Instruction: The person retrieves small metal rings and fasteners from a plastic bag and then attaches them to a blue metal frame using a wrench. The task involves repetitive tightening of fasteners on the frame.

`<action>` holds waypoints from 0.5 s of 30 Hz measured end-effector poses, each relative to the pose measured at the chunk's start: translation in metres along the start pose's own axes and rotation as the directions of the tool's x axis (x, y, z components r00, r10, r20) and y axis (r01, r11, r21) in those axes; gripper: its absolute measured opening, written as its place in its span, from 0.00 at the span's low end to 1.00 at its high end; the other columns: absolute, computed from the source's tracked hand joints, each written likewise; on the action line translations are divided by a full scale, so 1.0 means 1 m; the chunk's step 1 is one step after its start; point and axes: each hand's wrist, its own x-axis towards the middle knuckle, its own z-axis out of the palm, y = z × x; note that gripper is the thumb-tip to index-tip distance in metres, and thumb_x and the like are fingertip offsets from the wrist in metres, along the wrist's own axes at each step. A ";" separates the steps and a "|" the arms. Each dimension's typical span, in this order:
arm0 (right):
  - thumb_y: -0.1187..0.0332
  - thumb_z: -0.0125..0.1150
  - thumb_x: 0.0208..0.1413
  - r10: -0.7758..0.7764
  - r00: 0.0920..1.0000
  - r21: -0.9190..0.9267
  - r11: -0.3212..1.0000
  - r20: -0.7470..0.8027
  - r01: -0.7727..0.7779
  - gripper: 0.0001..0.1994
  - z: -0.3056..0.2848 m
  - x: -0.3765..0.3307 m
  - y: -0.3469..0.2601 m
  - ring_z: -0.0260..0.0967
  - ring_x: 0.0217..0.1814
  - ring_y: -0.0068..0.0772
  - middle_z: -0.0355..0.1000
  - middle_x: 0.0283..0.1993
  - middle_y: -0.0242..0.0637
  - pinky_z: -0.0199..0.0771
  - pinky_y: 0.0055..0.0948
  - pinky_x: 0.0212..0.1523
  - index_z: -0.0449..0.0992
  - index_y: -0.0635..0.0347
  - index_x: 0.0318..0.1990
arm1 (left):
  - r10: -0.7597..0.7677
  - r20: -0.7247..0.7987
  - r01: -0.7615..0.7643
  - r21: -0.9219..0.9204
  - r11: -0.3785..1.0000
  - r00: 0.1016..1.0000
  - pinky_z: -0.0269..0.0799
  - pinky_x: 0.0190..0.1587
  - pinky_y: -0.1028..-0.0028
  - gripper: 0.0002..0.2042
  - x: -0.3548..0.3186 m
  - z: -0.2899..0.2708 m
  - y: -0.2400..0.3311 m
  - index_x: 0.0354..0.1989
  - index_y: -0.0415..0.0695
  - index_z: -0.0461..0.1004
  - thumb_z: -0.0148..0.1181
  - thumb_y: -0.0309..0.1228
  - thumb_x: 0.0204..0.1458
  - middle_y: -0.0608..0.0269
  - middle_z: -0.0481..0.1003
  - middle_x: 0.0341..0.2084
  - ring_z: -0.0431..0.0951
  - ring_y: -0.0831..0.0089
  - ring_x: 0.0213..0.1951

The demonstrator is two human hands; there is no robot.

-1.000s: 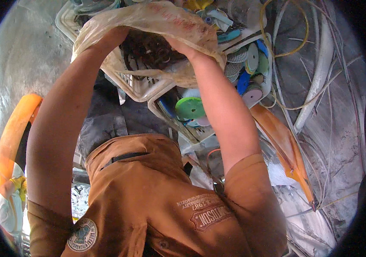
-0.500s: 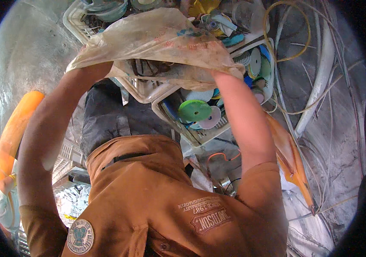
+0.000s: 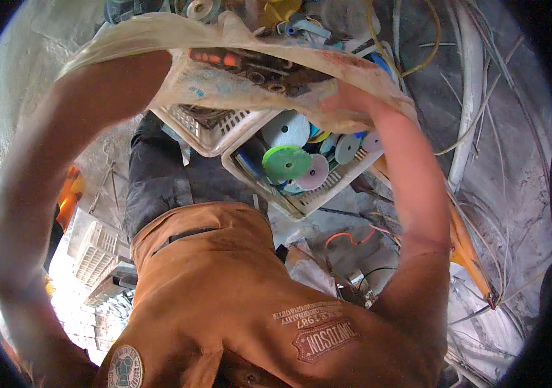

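A cloudy, translucent plastic bag [image 3: 244, 90] is stretched wide across both my arms, its mouth facing me. My left forearm [image 3: 114, 84] reaches into it, and the plastic hides that hand and its fingers. At the bag's right side my right hand [image 3: 346, 98] shows faintly among the folds; its fingers cannot be made out. Through the mouth I see dark pieces, ring-shaped parts [image 3: 276, 87] and an orange-red item [image 3: 214, 58]. Whether these lie inside the bag or in the basket beyond is unclear.
Below the bag stand a white plastic basket [image 3: 208, 143] and another white basket [image 3: 302, 208] holding round discs, among them a green disc [image 3: 287, 163]. A yellow hose [image 3: 426, 64], a pale pipe [image 3: 473, 97] and cables lie to the right. A crate [image 3: 100, 253] stands lower left.
My arms have spread farther apart, the left moving left and the right moving right. The bag is pulled wider and its mouth gapes more, showing more dark pieces and the orange-red item.
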 end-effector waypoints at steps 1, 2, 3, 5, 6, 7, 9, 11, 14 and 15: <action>0.57 0.59 0.46 0.009 0.999 0.015 1.000 -0.034 -0.008 0.26 0.006 0.009 0.008 0.69 0.48 0.46 0.72 0.44 0.45 0.68 0.38 0.51 0.68 0.56 0.54 | 0.023 0.005 -0.023 0.019 1.000 1.000 0.70 0.45 0.64 0.14 0.011 0.003 0.003 0.45 0.40 0.72 0.50 0.27 0.50 0.53 0.74 0.38 0.74 0.59 0.42; 0.57 0.59 0.46 0.004 0.995 0.004 1.000 -0.098 -0.004 0.27 0.014 0.027 0.016 0.69 0.48 0.46 0.72 0.44 0.46 0.68 0.38 0.51 0.68 0.56 0.54 | 0.032 0.002 -0.032 0.041 0.999 0.999 0.70 0.45 0.64 0.14 0.017 0.006 0.007 0.45 0.40 0.72 0.50 0.27 0.50 0.53 0.74 0.38 0.74 0.58 0.42; 0.57 0.59 0.46 -0.012 0.989 -0.024 1.000 -0.149 0.009 0.27 0.021 0.041 0.020 0.69 0.48 0.46 0.72 0.44 0.46 0.68 0.38 0.51 0.68 0.56 0.54 | 0.033 0.005 -0.034 0.063 0.997 0.999 0.70 0.46 0.63 0.14 0.019 0.009 0.009 0.46 0.40 0.72 0.50 0.27 0.50 0.52 0.74 0.39 0.74 0.58 0.43; 0.57 0.59 0.46 -0.087 0.948 -0.137 0.989 -0.307 0.046 0.27 0.033 0.055 0.022 0.69 0.48 0.46 0.72 0.43 0.47 0.68 0.38 0.51 0.67 0.57 0.55 | 0.047 0.050 -0.053 0.119 0.991 0.998 0.70 0.47 0.62 0.15 0.033 0.016 0.008 0.47 0.40 0.72 0.50 0.28 0.50 0.51 0.74 0.39 0.74 0.56 0.44; 0.58 0.59 0.46 -0.160 0.905 -0.238 0.969 -0.395 0.067 0.27 0.037 0.055 0.025 0.69 0.48 0.46 0.72 0.43 0.47 0.68 0.38 0.51 0.67 0.57 0.55 | 0.047 0.079 -0.058 0.144 0.988 0.996 0.70 0.47 0.62 0.15 0.037 0.022 0.010 0.47 0.41 0.71 0.49 0.28 0.50 0.50 0.74 0.40 0.74 0.55 0.44; 0.58 0.59 0.46 -0.286 0.836 -0.380 0.919 -0.468 0.102 0.27 0.037 0.056 0.011 0.69 0.48 0.46 0.72 0.43 0.47 0.68 0.38 0.51 0.67 0.58 0.55 | 0.037 0.118 -0.059 0.185 0.981 0.992 0.70 0.48 0.62 0.15 0.035 0.027 0.004 0.47 0.41 0.71 0.49 0.29 0.51 0.50 0.74 0.40 0.74 0.55 0.45; 0.59 0.59 0.45 -0.484 0.682 -0.617 0.785 -0.548 0.062 0.27 0.039 0.032 -0.039 0.69 0.46 0.46 0.72 0.41 0.47 0.68 0.37 0.51 0.67 0.59 0.55 | 0.022 0.265 -0.112 0.330 0.937 0.964 0.69 0.50 0.63 0.15 0.043 0.014 0.011 0.48 0.41 0.71 0.47 0.31 0.54 0.49 0.74 0.42 0.74 0.55 0.47; 0.60 0.59 0.45 -0.476 0.652 -0.593 0.803 -0.590 0.049 0.25 0.034 0.013 -0.069 0.70 0.45 0.46 0.72 0.39 0.46 0.68 0.37 0.50 0.68 0.59 0.53 | -0.042 0.327 -0.095 0.392 0.915 0.944 0.68 0.51 0.65 0.16 0.055 -0.002 0.033 0.50 0.41 0.70 0.45 0.33 0.57 0.47 0.73 0.43 0.73 0.55 0.48; 0.60 0.60 0.46 -0.330 0.777 -0.362 0.921 -0.536 0.142 0.21 0.021 0.013 -0.113 0.70 0.44 0.46 0.73 0.38 0.45 0.69 0.36 0.49 0.71 0.60 0.48 | -0.170 0.268 0.112 0.220 0.969 0.948 0.67 0.51 0.65 0.16 0.060 -0.006 0.045 0.52 0.43 0.69 0.42 0.36 0.60 0.47 0.73 0.45 0.74 0.55 0.48; 0.59 0.60 0.47 -0.316 0.758 -0.267 0.944 -0.570 0.193 0.20 0.024 0.017 -0.120 0.71 0.44 0.45 0.73 0.37 0.45 0.69 0.36 0.49 0.72 0.61 0.46 | -0.182 0.273 0.146 0.147 0.978 0.945 0.67 0.51 0.64 0.16 0.063 -0.006 0.045 0.52 0.43 0.69 0.42 0.36 0.60 0.48 0.73 0.45 0.74 0.54 0.47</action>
